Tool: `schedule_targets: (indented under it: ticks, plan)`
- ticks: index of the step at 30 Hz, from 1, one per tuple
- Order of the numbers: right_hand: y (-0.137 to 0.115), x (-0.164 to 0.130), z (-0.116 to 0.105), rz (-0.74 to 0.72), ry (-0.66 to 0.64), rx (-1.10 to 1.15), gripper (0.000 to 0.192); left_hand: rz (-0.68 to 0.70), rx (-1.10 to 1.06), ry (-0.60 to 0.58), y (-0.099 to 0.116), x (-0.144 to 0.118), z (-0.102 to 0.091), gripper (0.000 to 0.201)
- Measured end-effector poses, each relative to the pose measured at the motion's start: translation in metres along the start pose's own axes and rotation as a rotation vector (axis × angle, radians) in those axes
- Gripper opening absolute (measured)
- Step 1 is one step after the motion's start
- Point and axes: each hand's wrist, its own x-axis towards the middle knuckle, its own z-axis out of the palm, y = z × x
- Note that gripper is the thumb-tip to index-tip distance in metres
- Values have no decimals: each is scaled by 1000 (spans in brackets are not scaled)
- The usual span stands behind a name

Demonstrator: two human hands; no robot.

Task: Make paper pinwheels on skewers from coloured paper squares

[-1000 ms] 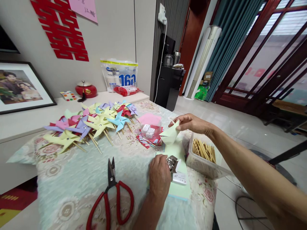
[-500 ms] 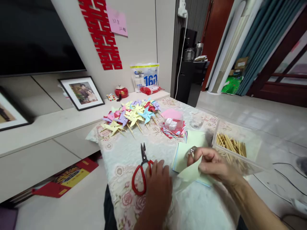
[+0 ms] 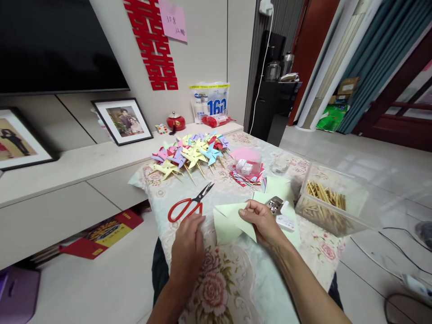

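My right hand (image 3: pixel 265 222) pinches a light green sheet of paper (image 3: pixel 229 220) with thumb and fingers, holding it raised over the table; a crease or slit shows near its upper left. My left hand (image 3: pixel 188 240) is at the scissors (image 3: pixel 189 204), its curled fingers over one red handle loop. The scissor blades point to the upper right, slightly parted. Behind my right hand, more light green sheets (image 3: pixel 293 234) lie on the cloth, with a small box of metal pieces (image 3: pixel 275 204) on top. Finished paper pinwheels (image 3: pixel 194 155) on sticks lie piled at the back.
A clear plastic bin (image 3: pixel 330 220) of short wooden sticks (image 3: pixel 326 195) stands at the right edge. A clear container (image 3: pixel 248 167) rests on patterned papers (image 3: pixel 241 179), with a round clear lid (image 3: pixel 280 167) nearby. Framed photos (image 3: pixel 123 121) and a red pot (image 3: pixel 176 121) stand on the cabinet.
My right hand has carried the green sheet left, off the stack. My left hand has moved left, and the scissors have turned from pointing away to pointing upper right. The view has shifted slightly.
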Motion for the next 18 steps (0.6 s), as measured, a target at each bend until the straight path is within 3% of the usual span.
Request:
schedule_targets:
  ticks: [4, 7, 12, 15, 18]
  plan:
    - [13, -2, -3, -2, 27, 7, 36, -380, -758, -166, 39, -9, 3, 39]
    - [16, -6, -5, 15, 22, 4, 35, -544, -1055, -228, 54, -13, 14, 41]
    - [16, -10, -5, 41, -44, 14, 39, -628, -1133, -221, 55, -15, 26, 48]
    - [15, -11, -7, 30, -97, 6, 60, -569, -1084, -219, 51, -15, 29, 43]
    - [14, -13, -10, -28, -164, -51, 66, -453, -940, -210, 45, -16, 31, 32]
